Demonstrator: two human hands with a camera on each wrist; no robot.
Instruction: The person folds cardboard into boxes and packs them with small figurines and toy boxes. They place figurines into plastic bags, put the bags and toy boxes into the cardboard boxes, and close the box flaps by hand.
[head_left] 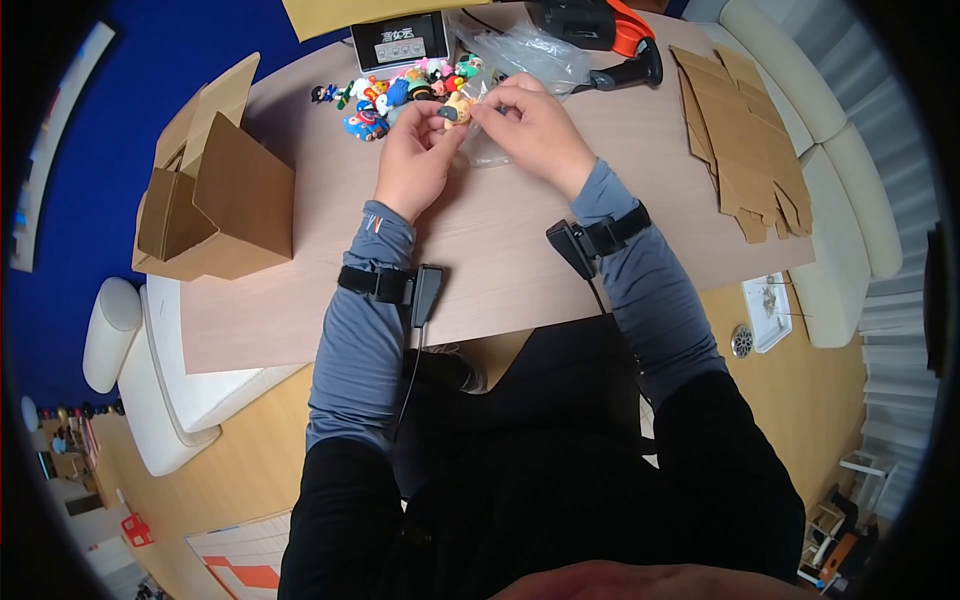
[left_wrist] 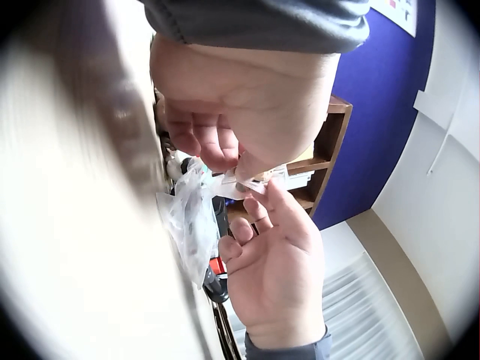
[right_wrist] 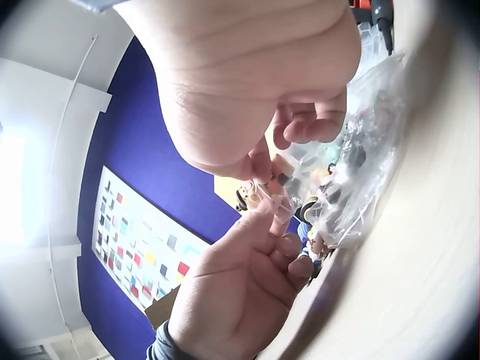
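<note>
Left hand [head_left: 412,165] grips a rounded figurine [head_left: 456,111]; right hand [head_left: 542,130] pinches crinkled clear plastic [right_wrist: 276,199].

Blue-red figurine [head_left: 366,125]; plain brown box [head_left: 243,205]; grey sleeves.

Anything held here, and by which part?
Left hand holds a small figurine by its side, exact part unclear; right hand pinches clear plastic beside it.

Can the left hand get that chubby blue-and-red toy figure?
Probably yes: the blue toy lies right beside the left hand, with nothing visible between, though its fingers hold a little tan-and-grey figurine.
</note>
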